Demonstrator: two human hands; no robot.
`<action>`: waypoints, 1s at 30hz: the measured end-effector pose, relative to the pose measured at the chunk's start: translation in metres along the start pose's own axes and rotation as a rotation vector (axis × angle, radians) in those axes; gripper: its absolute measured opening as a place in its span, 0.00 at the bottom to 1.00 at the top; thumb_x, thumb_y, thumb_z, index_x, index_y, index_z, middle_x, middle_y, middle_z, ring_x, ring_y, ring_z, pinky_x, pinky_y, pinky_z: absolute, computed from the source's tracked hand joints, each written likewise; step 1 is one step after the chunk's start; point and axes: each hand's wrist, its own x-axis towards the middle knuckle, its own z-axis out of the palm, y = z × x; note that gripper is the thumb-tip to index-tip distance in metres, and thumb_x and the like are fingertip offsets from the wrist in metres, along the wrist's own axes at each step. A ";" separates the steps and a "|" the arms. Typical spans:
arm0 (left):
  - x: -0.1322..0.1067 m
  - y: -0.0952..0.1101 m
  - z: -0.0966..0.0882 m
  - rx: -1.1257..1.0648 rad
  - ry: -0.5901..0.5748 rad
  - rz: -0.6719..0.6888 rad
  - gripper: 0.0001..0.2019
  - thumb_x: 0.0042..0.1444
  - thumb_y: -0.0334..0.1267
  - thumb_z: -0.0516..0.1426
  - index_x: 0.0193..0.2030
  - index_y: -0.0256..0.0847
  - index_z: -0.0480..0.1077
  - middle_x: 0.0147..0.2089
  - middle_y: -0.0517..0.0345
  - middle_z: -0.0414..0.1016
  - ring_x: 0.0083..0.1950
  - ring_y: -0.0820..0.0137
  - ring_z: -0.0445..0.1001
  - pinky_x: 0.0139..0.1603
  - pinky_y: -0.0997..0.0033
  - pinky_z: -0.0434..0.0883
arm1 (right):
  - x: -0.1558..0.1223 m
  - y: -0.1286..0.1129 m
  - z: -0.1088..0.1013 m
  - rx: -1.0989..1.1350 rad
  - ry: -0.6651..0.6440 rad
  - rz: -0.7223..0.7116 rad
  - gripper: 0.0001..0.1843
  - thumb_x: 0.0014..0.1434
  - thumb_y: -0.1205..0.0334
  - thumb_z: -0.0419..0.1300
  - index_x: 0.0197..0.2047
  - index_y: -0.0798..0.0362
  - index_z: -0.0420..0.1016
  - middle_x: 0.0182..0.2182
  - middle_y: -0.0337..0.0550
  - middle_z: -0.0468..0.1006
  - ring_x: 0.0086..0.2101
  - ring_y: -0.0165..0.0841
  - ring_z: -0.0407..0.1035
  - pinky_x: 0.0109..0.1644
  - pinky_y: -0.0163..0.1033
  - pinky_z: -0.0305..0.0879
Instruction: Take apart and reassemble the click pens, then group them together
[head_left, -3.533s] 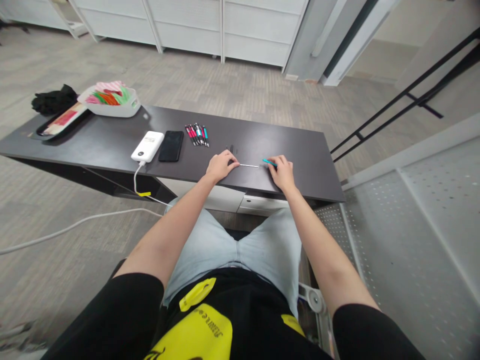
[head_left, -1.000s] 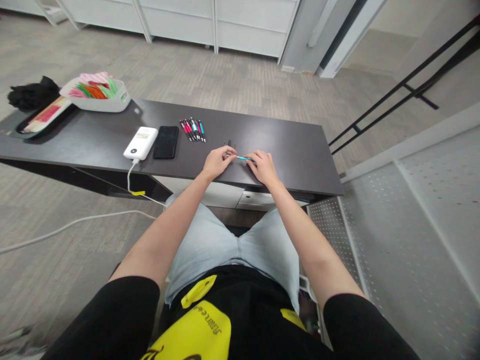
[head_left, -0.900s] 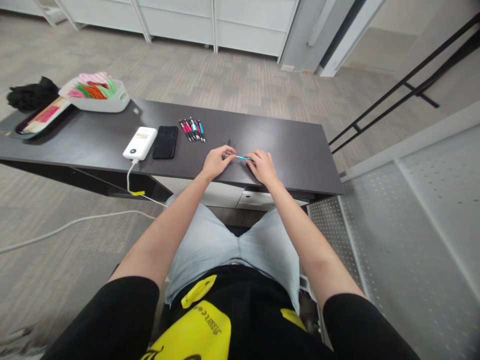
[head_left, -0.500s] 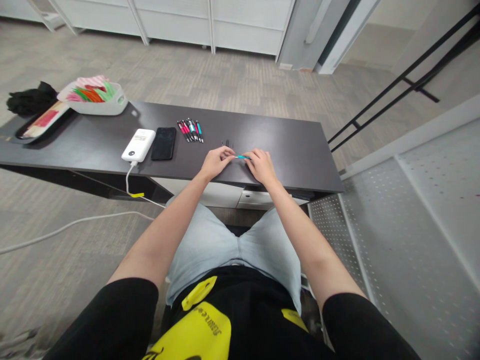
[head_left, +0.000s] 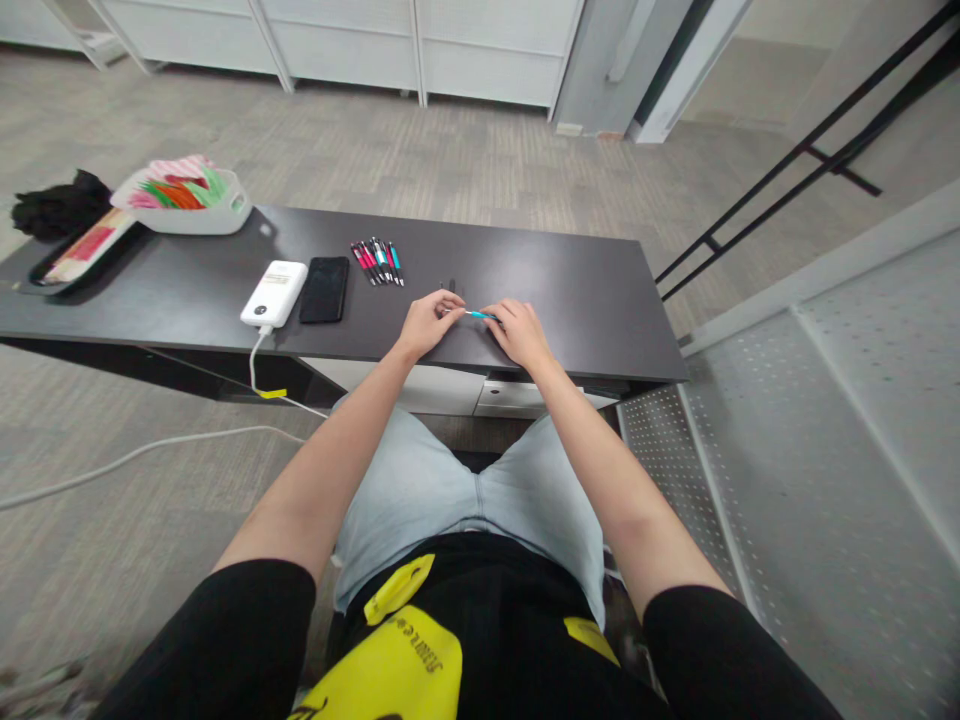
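A light-blue pen (head_left: 477, 314) is held level between my hands, low over the front part of the dark desk. My left hand (head_left: 430, 322) pinches its left end, where a thin pale stretch shows beside the fingertips. Closed round the other end is my right hand (head_left: 517, 330), whose fingers hide that part. Just beyond my left fingertips lie small dark pieces (head_left: 452, 285), too small to name. Farther back and to the left, several pens (head_left: 377, 262) in pink, blue and black lie side by side in a row.
Left of the pens are a black phone (head_left: 324, 290) and a white power bank (head_left: 274, 294) with a white cable (head_left: 253, 365) hanging over the front edge. A white basket (head_left: 217, 218) of colourful items, a black tray (head_left: 52, 285) and black cloth (head_left: 60, 205) occupy the desk's left end.
The camera view has shifted slightly. Both hands keep hold of the blue pen in nearly the same place, with the pen tilted slightly differently.
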 end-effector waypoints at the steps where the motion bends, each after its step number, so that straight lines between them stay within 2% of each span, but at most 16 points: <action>1: 0.001 -0.002 0.000 -0.025 0.000 0.008 0.06 0.62 0.42 0.71 0.44 0.46 0.85 0.41 0.56 0.90 0.40 0.63 0.81 0.50 0.61 0.78 | 0.000 0.001 0.001 -0.002 0.010 0.002 0.22 0.91 0.53 0.52 0.68 0.46 0.87 0.62 0.55 0.90 0.61 0.53 0.79 0.66 0.55 0.67; 6: 0.002 -0.002 -0.001 -0.102 -0.021 0.029 0.06 0.60 0.42 0.73 0.42 0.46 0.86 0.38 0.56 0.88 0.38 0.64 0.79 0.48 0.61 0.76 | 0.000 0.002 0.004 -0.020 0.045 0.016 0.21 0.90 0.53 0.53 0.68 0.47 0.88 0.61 0.56 0.89 0.61 0.52 0.79 0.67 0.55 0.66; 12: 0.003 0.003 -0.002 -0.168 -0.018 0.000 0.12 0.56 0.47 0.76 0.41 0.45 0.85 0.37 0.56 0.87 0.36 0.64 0.76 0.43 0.62 0.75 | -0.001 0.003 0.003 0.019 0.057 0.019 0.19 0.89 0.56 0.55 0.66 0.44 0.88 0.61 0.54 0.89 0.60 0.53 0.77 0.66 0.55 0.65; 17: 0.004 0.002 -0.001 -0.220 0.019 -0.013 0.12 0.55 0.46 0.74 0.41 0.44 0.85 0.36 0.56 0.87 0.37 0.65 0.77 0.45 0.63 0.74 | -0.002 0.004 0.004 0.036 0.079 0.019 0.18 0.88 0.55 0.56 0.65 0.44 0.88 0.60 0.55 0.89 0.59 0.53 0.76 0.65 0.56 0.65; 22: 0.003 0.001 0.000 -0.201 0.013 -0.026 0.12 0.54 0.46 0.74 0.41 0.44 0.86 0.35 0.57 0.86 0.36 0.66 0.76 0.43 0.63 0.73 | -0.002 0.005 0.005 0.029 0.083 0.025 0.19 0.88 0.55 0.57 0.66 0.46 0.89 0.60 0.56 0.89 0.59 0.53 0.77 0.66 0.56 0.65; 30: 0.003 -0.004 -0.002 -0.132 0.001 -0.003 0.14 0.53 0.48 0.75 0.42 0.45 0.86 0.39 0.54 0.90 0.36 0.65 0.77 0.44 0.62 0.74 | -0.002 0.004 0.005 0.023 0.061 0.001 0.22 0.90 0.49 0.55 0.67 0.44 0.90 0.56 0.53 0.91 0.57 0.51 0.78 0.66 0.55 0.63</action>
